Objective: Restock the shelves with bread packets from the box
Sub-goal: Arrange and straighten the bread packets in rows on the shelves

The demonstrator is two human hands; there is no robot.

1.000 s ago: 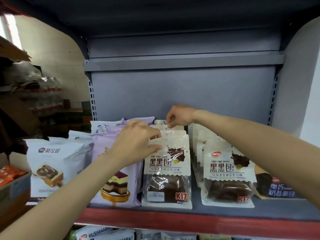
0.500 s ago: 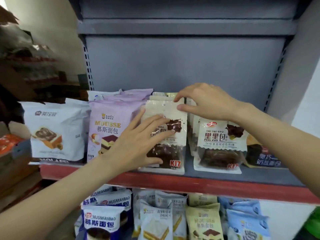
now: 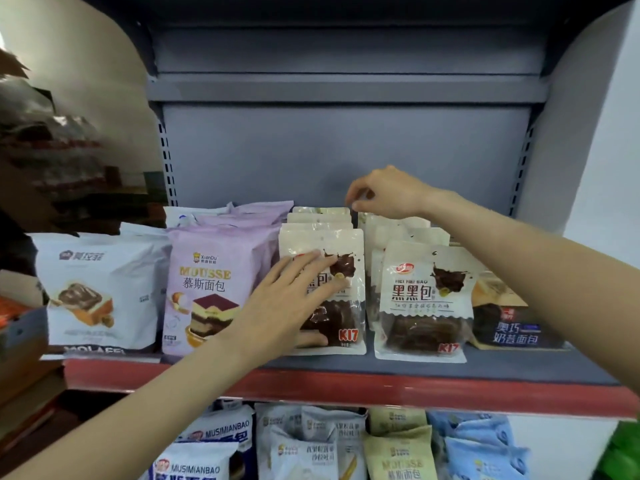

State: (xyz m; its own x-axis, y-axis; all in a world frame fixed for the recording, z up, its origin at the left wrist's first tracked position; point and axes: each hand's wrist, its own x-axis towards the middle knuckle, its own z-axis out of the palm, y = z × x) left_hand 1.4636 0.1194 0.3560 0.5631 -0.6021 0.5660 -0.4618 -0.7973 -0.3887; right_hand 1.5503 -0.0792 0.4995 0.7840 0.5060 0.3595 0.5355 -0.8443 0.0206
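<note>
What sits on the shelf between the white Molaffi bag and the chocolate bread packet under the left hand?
In the head view, the purple Mousse bread bag stands between the white bag and the chocolate packet.

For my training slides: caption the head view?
Left hand presses the front chocolate bread packet; right hand reaches the back of the row.

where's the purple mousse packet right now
In the head view the purple mousse packet stands left of centre on the grey shelf, between the white Molaffi packet and the chocolate bread packet.
</note>
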